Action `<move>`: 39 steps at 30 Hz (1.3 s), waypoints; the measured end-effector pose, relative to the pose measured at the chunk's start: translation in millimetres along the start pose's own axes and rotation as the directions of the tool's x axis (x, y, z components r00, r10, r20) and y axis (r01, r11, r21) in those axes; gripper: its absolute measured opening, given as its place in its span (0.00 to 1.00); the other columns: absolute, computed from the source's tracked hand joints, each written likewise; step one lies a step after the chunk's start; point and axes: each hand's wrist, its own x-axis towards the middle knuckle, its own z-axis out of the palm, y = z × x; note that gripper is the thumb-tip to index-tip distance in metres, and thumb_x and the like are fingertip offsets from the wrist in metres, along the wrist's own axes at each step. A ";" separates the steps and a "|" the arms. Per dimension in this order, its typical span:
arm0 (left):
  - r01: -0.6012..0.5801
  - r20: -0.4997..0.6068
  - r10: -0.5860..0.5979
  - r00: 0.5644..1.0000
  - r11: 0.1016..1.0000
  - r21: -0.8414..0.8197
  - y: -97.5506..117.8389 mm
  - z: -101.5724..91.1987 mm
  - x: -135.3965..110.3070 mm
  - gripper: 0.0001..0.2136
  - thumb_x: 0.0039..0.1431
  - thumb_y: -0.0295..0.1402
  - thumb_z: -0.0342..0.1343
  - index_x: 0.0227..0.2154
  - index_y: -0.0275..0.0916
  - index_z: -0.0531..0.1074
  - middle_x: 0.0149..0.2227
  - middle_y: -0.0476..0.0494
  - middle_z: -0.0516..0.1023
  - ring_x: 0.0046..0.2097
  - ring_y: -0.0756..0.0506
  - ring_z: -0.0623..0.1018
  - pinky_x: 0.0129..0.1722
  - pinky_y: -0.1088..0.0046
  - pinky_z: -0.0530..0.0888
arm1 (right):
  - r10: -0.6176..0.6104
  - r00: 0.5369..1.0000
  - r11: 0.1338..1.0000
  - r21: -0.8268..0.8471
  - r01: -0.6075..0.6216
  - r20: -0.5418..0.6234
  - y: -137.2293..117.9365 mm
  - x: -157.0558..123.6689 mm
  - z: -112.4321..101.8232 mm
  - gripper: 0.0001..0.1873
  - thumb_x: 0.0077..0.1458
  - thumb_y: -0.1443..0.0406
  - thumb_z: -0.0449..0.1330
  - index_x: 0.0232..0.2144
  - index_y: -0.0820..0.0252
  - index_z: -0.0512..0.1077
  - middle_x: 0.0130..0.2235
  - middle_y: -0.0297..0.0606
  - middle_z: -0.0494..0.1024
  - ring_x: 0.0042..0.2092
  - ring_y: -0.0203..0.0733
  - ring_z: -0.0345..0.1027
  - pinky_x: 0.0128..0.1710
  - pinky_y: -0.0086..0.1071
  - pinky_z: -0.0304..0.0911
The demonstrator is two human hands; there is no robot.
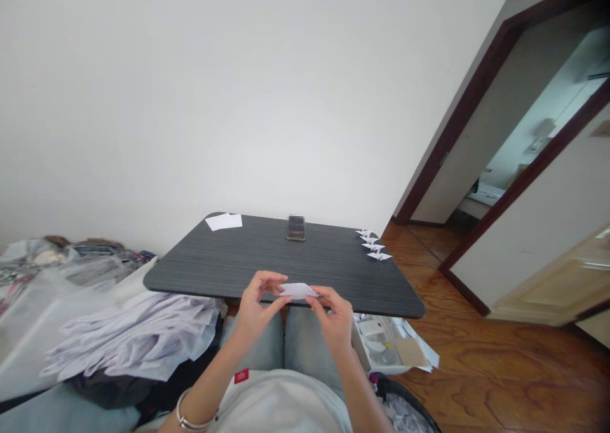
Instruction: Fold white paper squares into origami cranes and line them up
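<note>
Both my hands hold a small folded piece of white paper (298, 290) just above the near edge of the dark table (229, 261). My left hand (261, 301) pinches its left end between thumb and fingers. At the right end, the thumb and fingers of my right hand (331, 312) close on the paper. Its finer folds are too small to make out. Several white paper cranes (376, 247) stand in a row along the table's right edge. White paper sheets (223, 221) lie at the back left corner.
A phone (296, 227) lies at the table's back, near the white wall. Folded white cloth (138, 334) and plastic bags are heaped to the left. Below the table's right side sits a box of odds and ends (381, 344), beside a bin with paper scraps (405, 414).
</note>
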 end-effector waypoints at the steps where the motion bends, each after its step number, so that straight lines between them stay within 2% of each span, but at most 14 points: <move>1: -0.031 0.002 0.031 1.000 0.999 0.013 0.8 -0.6 -0.4 0.12 0.45 0.28 0.60 0.32 0.37 0.66 0.37 0.43 0.72 0.33 0.50 0.72 0.36 0.72 0.69 | -0.008 1.000 1.000 -0.002 0.008 -0.008 -0.1 -0.4 0.2 0.06 0.48 0.67 0.58 0.32 0.59 0.73 0.29 0.35 0.77 0.28 0.37 0.70 0.26 0.28 0.66; 5: -0.105 0.064 0.099 0.993 0.990 0.096 2.5 -2.6 0.0 0.07 0.45 0.29 0.60 0.26 0.36 0.68 0.36 0.42 0.72 0.36 0.47 0.72 0.36 0.72 0.69 | -0.015 0.999 1.000 0.015 0.016 -0.045 0.1 -1.4 1.3 0.06 0.48 0.67 0.59 0.31 0.58 0.73 0.29 0.34 0.77 0.26 0.36 0.70 0.26 0.27 0.66; 11: -0.132 0.094 0.120 0.988 0.982 0.136 -1.5 -2.0 0.0 0.02 0.48 0.29 0.57 0.25 0.36 0.71 0.33 0.42 0.73 0.37 0.47 0.73 0.38 0.71 0.68 | -0.015 0.998 0.999 0.030 0.016 -0.056 3.2 -2.6 2.3 0.08 0.47 0.67 0.60 0.33 0.57 0.72 0.30 0.35 0.77 0.28 0.38 0.71 0.27 0.28 0.67; 16: -0.087 0.102 0.078 0.992 0.993 0.081 -8.0 -1.7 -1.5 0.05 0.52 0.29 0.54 0.23 0.35 0.69 0.27 0.45 0.74 0.32 0.48 0.73 0.34 0.73 0.68 | 0.010 0.999 0.998 0.057 -0.008 -0.032 2.4 -3.9 3.7 0.10 0.47 0.68 0.60 0.35 0.56 0.71 0.30 0.35 0.78 0.29 0.38 0.72 0.29 0.29 0.68; 20: -0.063 0.076 0.058 0.995 0.996 0.057 -12.0 -0.7 -2.7 0.04 0.51 0.29 0.55 0.24 0.35 0.70 0.27 0.46 0.74 0.32 0.49 0.73 0.33 0.75 0.68 | 0.033 0.999 0.996 0.088 -0.032 -0.007 1.6 -4.9 4.7 0.12 0.46 0.68 0.61 0.36 0.55 0.70 0.29 0.33 0.77 0.28 0.37 0.72 0.29 0.29 0.67; 24: 0.025 0.056 -0.026 0.998 0.999 0.028 -12.5 3.1 -3.9 0.03 0.50 0.30 0.55 0.27 0.35 0.69 0.28 0.47 0.73 0.31 0.50 0.72 0.33 0.76 0.69 | 0.082 0.996 0.978 0.187 -0.089 0.043 -0.7 -6.3 6.7 0.15 0.47 0.68 0.60 0.40 0.54 0.67 0.26 0.31 0.75 0.25 0.36 0.71 0.27 0.29 0.67; 28: 0.107 0.103 -0.106 0.989 0.994 -0.003 -8.0 7.9 -5.1 0.08 0.49 0.31 0.56 0.32 0.36 0.66 0.30 0.47 0.72 0.32 0.50 0.73 0.33 0.76 0.69 | 0.120 0.989 0.945 0.296 -0.141 0.088 -4.2 -6.6 9.7 0.20 0.48 0.69 0.59 0.45 0.55 0.62 0.25 0.30 0.73 0.26 0.36 0.71 0.26 0.29 0.67; 32: 0.154 0.144 -0.148 0.978 0.987 -0.035 -5.0 9.5 -5.1 0.08 0.52 0.33 0.53 0.35 0.36 0.64 0.31 0.47 0.71 0.32 0.50 0.72 0.32 0.76 0.68 | 0.117 0.985 0.945 0.290 -0.150 0.131 -4.6 -5.5 9.8 0.21 0.49 0.68 0.57 0.47 0.55 0.60 0.26 0.30 0.73 0.28 0.36 0.70 0.28 0.30 0.66; 36: 0.159 0.237 -0.160 0.958 0.987 0.023 -3.8 7.4 -2.9 0.09 0.53 0.34 0.52 0.34 0.34 0.68 0.30 0.46 0.72 0.32 0.49 0.71 0.33 0.76 0.67 | 0.113 0.987 0.951 0.277 -0.140 0.111 -2.4 -2.5 5.0 0.18 0.52 0.67 0.55 0.47 0.56 0.62 0.26 0.30 0.70 0.26 0.33 0.66 0.26 0.27 0.63; 39: 0.176 0.314 -0.183 0.932 0.983 0.050 -2.1 6.8 -1.7 0.11 0.54 0.36 0.50 0.34 0.33 0.71 0.29 0.45 0.72 0.31 0.49 0.70 0.32 0.76 0.66 | 0.131 0.982 0.946 0.279 -0.164 0.134 -1.4 0.9 0.9 0.13 0.51 0.66 0.55 0.41 0.58 0.67 0.26 0.31 0.70 0.25 0.32 0.64 0.25 0.25 0.61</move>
